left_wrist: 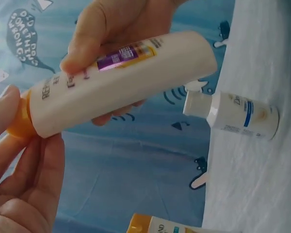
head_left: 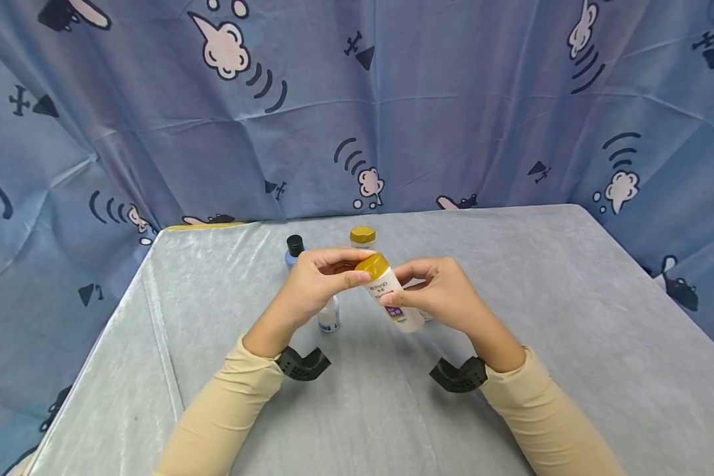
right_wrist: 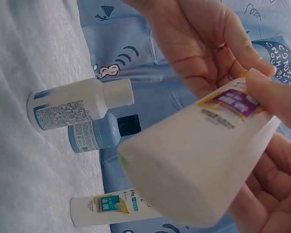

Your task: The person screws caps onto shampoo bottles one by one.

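Observation:
A white shampoo bottle (head_left: 381,288) with a gold cap (head_left: 373,266) is held tilted above the table, its cap up and to the left. My left hand (head_left: 318,281) pinches the cap between thumb and fingers. My right hand (head_left: 443,291) grips the body, with the thumb across the front beside the purple label (left_wrist: 119,59). From the right wrist view, the bottle's flat base (right_wrist: 169,182) faces the camera. The cap looks seated on the bottle in the left wrist view.
Behind the hands stand another gold-capped bottle (head_left: 363,235), a blue bottle (right_wrist: 94,133) with a black cap, and a white bottle (head_left: 329,316). A white flip-top bottle (left_wrist: 245,116) stands in the left wrist view. Grey cloth covers the table (head_left: 571,297); a blue curtain (head_left: 452,132) hangs behind.

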Available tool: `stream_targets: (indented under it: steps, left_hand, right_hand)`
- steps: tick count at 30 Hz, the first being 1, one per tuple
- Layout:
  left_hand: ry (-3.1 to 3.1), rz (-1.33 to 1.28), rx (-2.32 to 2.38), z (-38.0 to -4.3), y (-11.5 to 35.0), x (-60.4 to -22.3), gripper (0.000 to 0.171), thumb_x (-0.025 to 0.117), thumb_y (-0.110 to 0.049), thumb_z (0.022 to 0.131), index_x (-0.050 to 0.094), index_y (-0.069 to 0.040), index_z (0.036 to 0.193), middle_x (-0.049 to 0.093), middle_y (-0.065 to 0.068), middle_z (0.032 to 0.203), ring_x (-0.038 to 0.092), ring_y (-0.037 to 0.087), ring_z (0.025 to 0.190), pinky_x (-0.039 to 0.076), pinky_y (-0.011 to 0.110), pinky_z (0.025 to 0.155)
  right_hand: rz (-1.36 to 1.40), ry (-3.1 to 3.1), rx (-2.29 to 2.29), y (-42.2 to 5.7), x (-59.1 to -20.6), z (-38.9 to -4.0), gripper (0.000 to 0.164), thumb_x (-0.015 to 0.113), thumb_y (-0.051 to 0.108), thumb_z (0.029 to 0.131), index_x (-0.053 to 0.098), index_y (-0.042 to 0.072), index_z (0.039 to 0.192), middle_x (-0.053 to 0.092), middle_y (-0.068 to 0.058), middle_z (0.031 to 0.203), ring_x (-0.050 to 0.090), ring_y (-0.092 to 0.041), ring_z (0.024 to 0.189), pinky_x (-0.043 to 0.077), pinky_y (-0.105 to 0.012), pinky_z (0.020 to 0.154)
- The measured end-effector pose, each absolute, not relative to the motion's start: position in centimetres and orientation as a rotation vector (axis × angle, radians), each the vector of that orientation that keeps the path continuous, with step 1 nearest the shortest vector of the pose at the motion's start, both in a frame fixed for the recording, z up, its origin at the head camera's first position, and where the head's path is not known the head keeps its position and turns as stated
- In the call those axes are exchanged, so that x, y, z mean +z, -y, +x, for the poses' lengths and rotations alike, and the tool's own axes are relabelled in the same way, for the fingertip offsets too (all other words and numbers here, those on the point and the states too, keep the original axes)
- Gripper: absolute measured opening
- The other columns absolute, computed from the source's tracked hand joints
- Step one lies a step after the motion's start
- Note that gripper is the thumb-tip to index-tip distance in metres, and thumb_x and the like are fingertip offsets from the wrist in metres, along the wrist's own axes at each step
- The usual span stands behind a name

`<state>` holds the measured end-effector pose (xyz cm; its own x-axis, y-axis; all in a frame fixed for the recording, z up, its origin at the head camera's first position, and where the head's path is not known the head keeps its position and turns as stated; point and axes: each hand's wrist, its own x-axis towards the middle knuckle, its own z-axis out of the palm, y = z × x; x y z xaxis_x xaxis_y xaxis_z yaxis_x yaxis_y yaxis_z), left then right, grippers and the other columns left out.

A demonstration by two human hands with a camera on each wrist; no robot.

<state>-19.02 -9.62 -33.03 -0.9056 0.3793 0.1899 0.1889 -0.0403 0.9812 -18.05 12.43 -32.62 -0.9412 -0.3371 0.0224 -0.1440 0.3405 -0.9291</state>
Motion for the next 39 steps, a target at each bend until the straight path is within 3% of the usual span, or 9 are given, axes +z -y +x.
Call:
stream_targets:
  steps: [11, 20, 27, 34, 39]
  left_hand:
    - [-2.054, 0.663, 2.064, -19.0, 9.6, -33.0, 0.034, 0.068, 0.003, 0.089, 0.065, 0.01, 0.122, 0.072, 0.019, 0.114, 0.069, 0.008, 0.092, 0.058, 0.028, 0.087]
    - [-1.987, 0.532, 2.155, -19.0, 8.6, -33.4, 0.039, 0.069, -0.004, 0.091, 0.064, 0.001, 0.13, 0.07, 0.013, 0.122, 0.067, 0.011, 0.099, 0.056, 0.026, 0.091]
    - [-2.018, 0.469, 2.212, -19.1, 7.2, -33.3, 0.036, 0.069, 0.0, 0.09, 0.064, 0.004, 0.126, 0.068, 0.02, 0.121, 0.067, 0.011, 0.099, 0.056, 0.026, 0.092]
    - [-2.111, 0.388, 2.258, -20.5, 5.0, -32.6, 0.032, 0.073, -0.012, 0.091, 0.067, -0.004, 0.122, 0.07, 0.014, 0.121, 0.066, 0.014, 0.107, 0.054, 0.028, 0.098]
    - [-2.129, 0.393, 2.299, -22.2, 2.5, -32.7, 0.033, 0.072, -0.013, 0.092, 0.067, -0.003, 0.122, 0.069, 0.014, 0.122, 0.065, 0.017, 0.11, 0.053, 0.029, 0.1]
  right_hand:
    - [-0.455, -2.38, -1.652, -12.7, -32.7, -18.2, 0.03, 0.085, 0.013, 0.076, 0.075, 0.001, 0.101, 0.075, -0.008, 0.089, 0.072, -0.014, 0.069, 0.06, -0.035, 0.063]
    - [-0.419, -2.416, -1.681, -13.1, -32.3, -18.3, 0.033, 0.083, 0.015, 0.08, 0.074, -0.001, 0.107, 0.073, -0.005, 0.089, 0.07, -0.011, 0.069, 0.059, -0.031, 0.063]
    - [-0.371, -2.435, -1.741, -13.6, -32.2, -18.8, 0.037, 0.082, 0.018, 0.083, 0.073, 0.001, 0.114, 0.075, -0.008, 0.102, 0.073, -0.013, 0.079, 0.061, -0.033, 0.071]
    - [-0.319, -2.518, -1.823, -14.3, -31.8, -20.4, 0.042, 0.081, 0.023, 0.085, 0.07, 0.003, 0.12, 0.075, 0.009, 0.104, 0.067, -0.006, 0.102, 0.056, -0.025, 0.086]
    - [-0.255, -2.499, -1.859, -15.7, -31.8, -21.9, 0.045, 0.077, 0.021, 0.089, 0.065, 0.001, 0.127, 0.07, 0.02, 0.099, 0.066, -0.004, 0.1, 0.054, -0.02, 0.088]
